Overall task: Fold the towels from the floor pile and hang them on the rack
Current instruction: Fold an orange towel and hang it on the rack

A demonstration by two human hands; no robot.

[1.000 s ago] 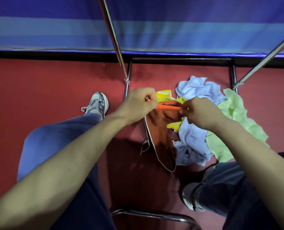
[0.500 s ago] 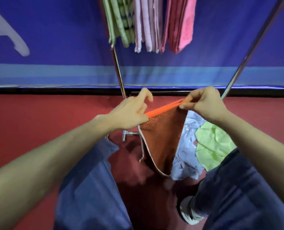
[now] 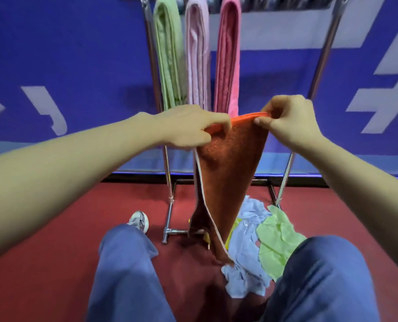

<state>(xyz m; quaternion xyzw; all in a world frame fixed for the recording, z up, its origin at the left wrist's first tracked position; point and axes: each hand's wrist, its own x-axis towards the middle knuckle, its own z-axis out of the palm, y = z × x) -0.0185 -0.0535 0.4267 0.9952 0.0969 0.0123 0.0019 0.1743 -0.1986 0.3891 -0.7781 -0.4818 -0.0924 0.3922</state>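
Note:
An orange towel [image 3: 230,173] with a pale edge hangs between my hands, its lower tip reaching down to the floor pile. My left hand [image 3: 191,129] pinches the left end of its top edge. My right hand [image 3: 288,119] pinches the right end. Behind it stands the metal rack [image 3: 321,61], with a green towel [image 3: 170,56], a pale pink towel [image 3: 197,56] and a deeper pink towel [image 3: 228,59] hanging folded at its left side. On the floor lies the pile: a light blue towel [image 3: 244,252], a light green towel [image 3: 277,238] and a bit of yellow cloth [image 3: 230,235].
The floor [image 3: 53,240] is red. A blue banner wall [image 3: 65,54] stands close behind the rack. The rack's foot bar [image 3: 172,232] lies on the floor near my left shoe [image 3: 138,220]. My knees in blue trousers fill the bottom of the view.
I have raised the orange towel off the pile to chest height, and my view has tilted up, showing the hung towels on the rack. Both hands keep pinching its top edge.

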